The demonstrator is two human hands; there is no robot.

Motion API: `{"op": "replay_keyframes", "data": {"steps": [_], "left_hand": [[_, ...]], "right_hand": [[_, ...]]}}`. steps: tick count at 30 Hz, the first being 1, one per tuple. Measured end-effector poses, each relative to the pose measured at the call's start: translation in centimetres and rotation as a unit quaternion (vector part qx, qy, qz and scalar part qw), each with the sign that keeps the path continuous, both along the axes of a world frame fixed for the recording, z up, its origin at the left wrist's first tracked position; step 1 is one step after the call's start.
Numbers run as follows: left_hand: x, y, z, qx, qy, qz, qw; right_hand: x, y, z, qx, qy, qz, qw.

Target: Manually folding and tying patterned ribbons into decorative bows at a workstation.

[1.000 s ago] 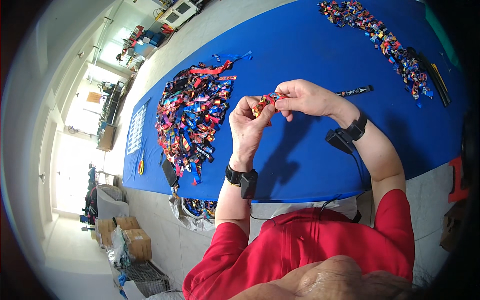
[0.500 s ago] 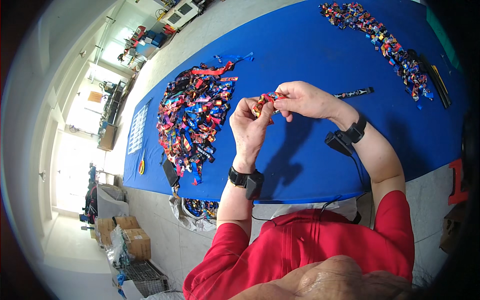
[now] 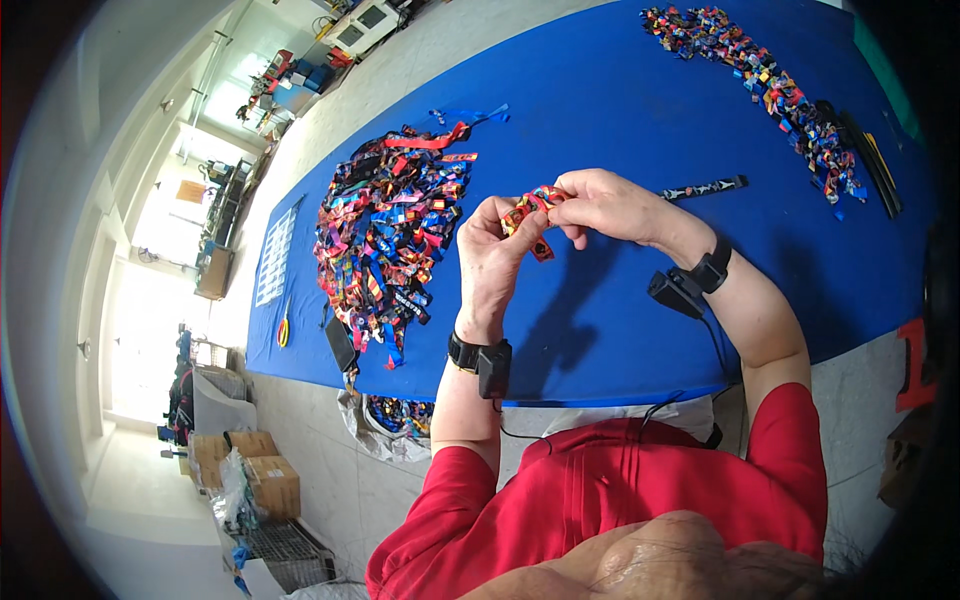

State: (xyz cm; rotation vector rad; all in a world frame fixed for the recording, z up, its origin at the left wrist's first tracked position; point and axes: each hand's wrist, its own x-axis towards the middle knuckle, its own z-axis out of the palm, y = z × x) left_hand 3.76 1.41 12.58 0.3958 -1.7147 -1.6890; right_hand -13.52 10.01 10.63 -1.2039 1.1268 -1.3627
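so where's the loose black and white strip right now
In the head view, the black and white strip lies right of centre on the blue tabletop, just beyond the right hand and left of the long multicoloured pile.

Workshop, white machine (image 3: 358, 25), cardboard boxes (image 3: 276, 487), strips heaped (image 3: 385, 235) on blue worktable (image 3: 570, 75)

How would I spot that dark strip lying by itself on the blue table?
Over the blue table, find the right hand, which pinches a red strip. The dark strip shows just past the back of that hand, pointing right. Unlike the tangled heap to the left, it lies alone and straight, black with pale markings.
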Motion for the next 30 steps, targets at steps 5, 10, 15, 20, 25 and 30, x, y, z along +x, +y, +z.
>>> {"op": "replay_keyframes", "data": {"steps": [5, 10, 15, 20, 25, 30], "left_hand": [[-0.1, 0.0, -0.2, -0.024, -0.031, 0.046, 0.998], [0.3, -0.1, -0.5, 0.002, -0.035, 0.038, 0.999], [0.6, -0.7, -0.4, 0.029, -0.016, -0.007, 0.999], [0.5, 0.0, 0.6, 0.027, -0.037, -0.012, 0.999], [0.1, 0.3, 0.2, 0.0, -0.037, 0.044, 0.998], [-0.1, 1.0, 0.1, -0.036, -0.035, 0.081, 0.995]], "right_hand": [[0.5, 0.2, 0.1, 0.0, 0.018, 0.01, 1.0], [0.6, 0.8, 1.3, 0.011, 0.049, -0.002, 0.999], [0.7, 0.5, 0.8, 0.02, -0.015, -0.014, 1.0], [0.9, 0.5, 0.8, 0.012, -0.007, -0.017, 1.0], [1.3, 0.7, 1.0, 0.005, 0.056, -0.024, 0.998], [1.3, 0.2, 0.1, -0.024, 0.054, -0.042, 0.997]]}}
